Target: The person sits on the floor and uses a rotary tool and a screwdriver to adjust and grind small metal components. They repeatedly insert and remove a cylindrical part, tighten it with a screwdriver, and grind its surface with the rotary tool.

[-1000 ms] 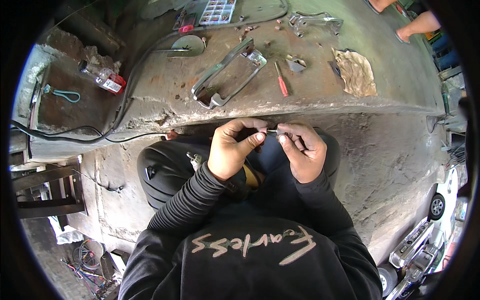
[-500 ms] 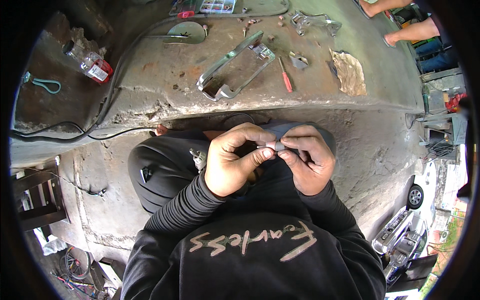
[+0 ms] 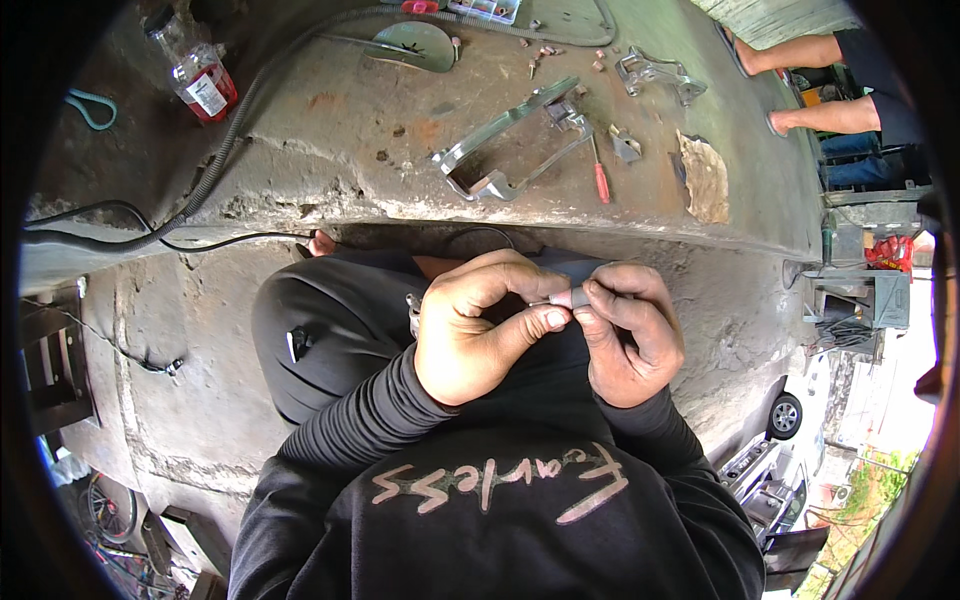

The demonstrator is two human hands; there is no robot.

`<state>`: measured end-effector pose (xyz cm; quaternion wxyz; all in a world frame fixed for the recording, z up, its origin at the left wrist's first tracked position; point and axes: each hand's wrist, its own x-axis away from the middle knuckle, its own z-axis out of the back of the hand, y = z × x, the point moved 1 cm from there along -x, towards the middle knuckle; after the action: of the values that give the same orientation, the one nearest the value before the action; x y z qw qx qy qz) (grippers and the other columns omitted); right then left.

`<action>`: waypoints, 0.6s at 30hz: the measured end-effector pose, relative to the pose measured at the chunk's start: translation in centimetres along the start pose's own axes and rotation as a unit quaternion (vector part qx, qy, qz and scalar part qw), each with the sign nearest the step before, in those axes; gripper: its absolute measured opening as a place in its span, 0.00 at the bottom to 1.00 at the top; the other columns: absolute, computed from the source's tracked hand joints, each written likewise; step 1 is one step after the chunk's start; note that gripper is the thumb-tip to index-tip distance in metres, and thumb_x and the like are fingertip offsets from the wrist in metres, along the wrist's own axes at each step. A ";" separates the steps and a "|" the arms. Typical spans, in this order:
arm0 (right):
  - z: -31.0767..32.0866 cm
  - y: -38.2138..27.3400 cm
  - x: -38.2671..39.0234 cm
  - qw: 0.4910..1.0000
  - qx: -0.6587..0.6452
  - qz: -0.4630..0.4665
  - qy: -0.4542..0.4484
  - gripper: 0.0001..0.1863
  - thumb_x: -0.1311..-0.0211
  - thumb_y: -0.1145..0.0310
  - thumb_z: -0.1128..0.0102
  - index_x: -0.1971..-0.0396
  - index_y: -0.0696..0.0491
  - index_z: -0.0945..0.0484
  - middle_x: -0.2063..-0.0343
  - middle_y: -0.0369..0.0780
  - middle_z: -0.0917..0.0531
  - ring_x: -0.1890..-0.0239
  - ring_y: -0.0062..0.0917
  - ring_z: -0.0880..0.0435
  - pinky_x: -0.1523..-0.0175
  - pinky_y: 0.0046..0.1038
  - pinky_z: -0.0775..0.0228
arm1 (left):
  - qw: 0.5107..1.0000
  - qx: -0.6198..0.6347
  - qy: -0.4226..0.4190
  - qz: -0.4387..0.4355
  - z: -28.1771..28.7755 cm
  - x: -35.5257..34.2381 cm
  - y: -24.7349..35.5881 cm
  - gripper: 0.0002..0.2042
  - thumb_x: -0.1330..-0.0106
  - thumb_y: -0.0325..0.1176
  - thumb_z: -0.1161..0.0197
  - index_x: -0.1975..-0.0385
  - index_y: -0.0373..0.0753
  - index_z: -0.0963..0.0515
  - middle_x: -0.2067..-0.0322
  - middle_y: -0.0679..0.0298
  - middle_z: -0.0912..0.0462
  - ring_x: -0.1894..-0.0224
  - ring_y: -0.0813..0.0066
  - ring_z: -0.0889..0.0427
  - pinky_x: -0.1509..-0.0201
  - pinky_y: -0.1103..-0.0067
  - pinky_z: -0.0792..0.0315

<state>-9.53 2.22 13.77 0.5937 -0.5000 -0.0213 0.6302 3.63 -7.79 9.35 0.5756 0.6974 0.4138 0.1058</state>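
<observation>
Over my lap my left hand (image 3: 465, 335) and my right hand (image 3: 640, 335) meet, both with fingers pinched. Between them is a small cylindrical bit (image 3: 563, 297) with a pinkish band and a thin metal shank. My left thumb and fingers grip its shank side. My right thumb and fingers close round its other end, at a grey sleeve-like piece (image 3: 580, 298); whether this is a separate strip wrapped on it is too small to tell. Ahead on the concrete ledge lie a bare metal frame (image 3: 515, 140) and a red-handled screwdriver (image 3: 601, 180).
Several small pinkish bits (image 3: 545, 52), a second metal part (image 3: 660, 75), a torn brown sheet (image 3: 705, 178) and a round green disc (image 3: 412, 45) lie on the ledge. A ribbed hose (image 3: 215, 175) and a bottle of red liquid (image 3: 205, 85) are left. Another person's legs (image 3: 825, 118) show far right.
The view has shifted, so the ledge items sit further right. My hands stay pinched on the bit, and my right fingers have shifted slightly on its end.
</observation>
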 end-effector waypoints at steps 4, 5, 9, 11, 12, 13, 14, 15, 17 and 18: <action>-0.4 -0.4 -0.1 1.000 -0.005 0.001 0.008 0.07 0.42 0.83 0.36 0.63 0.63 0.21 0.64 0.45 0.21 0.65 0.28 0.17 0.61 0.25 0.23 | 0.997 -0.054 -0.002 -0.052 0.3 -0.2 0.4 0.09 0.44 0.25 0.27 0.65 0.32 0.18 0.68 0.58 0.15 0.66 0.72 0.16 0.61 0.79 0.23; -0.5 -0.5 -0.1 1.000 -0.007 0.001 0.012 0.07 0.41 0.83 0.36 0.63 0.63 0.21 0.63 0.45 0.21 0.65 0.28 0.17 0.61 0.24 0.23 | 0.997 -0.059 0.001 -0.057 0.2 -0.2 0.5 0.09 0.44 0.25 0.27 0.65 0.32 0.18 0.68 0.58 0.15 0.67 0.71 0.16 0.62 0.79 0.23; -0.8 -0.5 0.8 0.998 -0.032 -0.048 0.007 0.12 0.43 0.84 0.35 0.59 0.65 0.21 0.59 0.46 0.22 0.62 0.29 0.17 0.57 0.25 0.24 | 0.995 -0.076 0.015 -0.070 0.2 -0.1 0.5 0.09 0.44 0.25 0.27 0.66 0.32 0.18 0.69 0.58 0.15 0.67 0.71 0.16 0.62 0.79 0.23; -0.9 -0.8 1.4 0.995 -0.045 -0.085 0.011 0.17 0.46 0.85 0.35 0.55 0.65 0.22 0.57 0.47 0.23 0.60 0.30 0.18 0.55 0.26 0.25 | 0.994 -0.077 0.025 -0.070 0.0 -0.1 0.5 0.09 0.45 0.25 0.27 0.67 0.32 0.18 0.69 0.58 0.15 0.67 0.71 0.16 0.62 0.79 0.23; -0.9 -0.8 1.4 0.997 -0.028 -0.066 0.004 0.19 0.47 0.85 0.34 0.53 0.65 0.23 0.56 0.47 0.23 0.59 0.30 0.18 0.54 0.27 0.25 | 0.994 -0.076 0.034 -0.065 0.0 0.0 0.6 0.08 0.45 0.25 0.27 0.67 0.32 0.18 0.70 0.58 0.15 0.67 0.71 0.16 0.62 0.79 0.24; -0.9 -0.7 1.4 0.999 -0.011 -0.048 -0.004 0.21 0.48 0.85 0.34 0.51 0.65 0.24 0.55 0.47 0.23 0.58 0.31 0.18 0.53 0.27 0.25 | 0.994 -0.075 0.043 -0.060 -0.1 0.0 0.6 0.08 0.45 0.25 0.27 0.68 0.32 0.18 0.70 0.58 0.15 0.67 0.71 0.16 0.62 0.79 0.24; -1.0 -0.6 1.4 1.000 0.006 -0.029 -0.011 0.24 0.49 0.85 0.34 0.49 0.65 0.24 0.54 0.48 0.24 0.57 0.31 0.19 0.52 0.28 0.26 | 0.996 -0.056 0.049 -0.051 -0.2 0.1 0.5 0.09 0.45 0.25 0.27 0.67 0.32 0.18 0.69 0.58 0.15 0.67 0.72 0.16 0.61 0.79 0.24; -1.1 -0.7 1.3 1.000 0.029 -0.009 -0.004 0.26 0.51 0.85 0.33 0.48 0.63 0.24 0.54 0.47 0.23 0.57 0.32 0.19 0.52 0.28 0.25 | 0.997 -0.038 0.055 -0.042 -0.3 0.3 0.1 0.09 0.45 0.24 0.27 0.67 0.32 0.18 0.69 0.59 0.15 0.66 0.73 0.16 0.60 0.80 0.24; -1.3 -0.6 1.3 0.999 0.045 -0.002 -0.006 0.26 0.50 0.85 0.34 0.47 0.63 0.25 0.53 0.47 0.24 0.55 0.31 0.20 0.50 0.28 0.26 | 0.997 0.020 0.076 0.007 -0.8 0.6 0.0 0.09 0.44 0.24 0.27 0.65 0.31 0.19 0.69 0.60 0.15 0.65 0.76 0.16 0.58 0.80 0.23; -1.3 -0.6 1.2 0.999 0.054 0.001 -0.007 0.26 0.49 0.84 0.34 0.46 0.63 0.25 0.52 0.47 0.24 0.55 0.31 0.20 0.50 0.28 0.27 | 0.993 0.060 0.091 0.046 -1.2 0.9 0.3 0.09 0.43 0.24 0.27 0.65 0.31 0.19 0.68 0.60 0.15 0.64 0.78 0.17 0.57 0.81 0.23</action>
<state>-7.98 2.58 12.70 0.6191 -0.4629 0.0090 0.6343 3.58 -6.36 9.68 0.4868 0.7366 0.4376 0.1700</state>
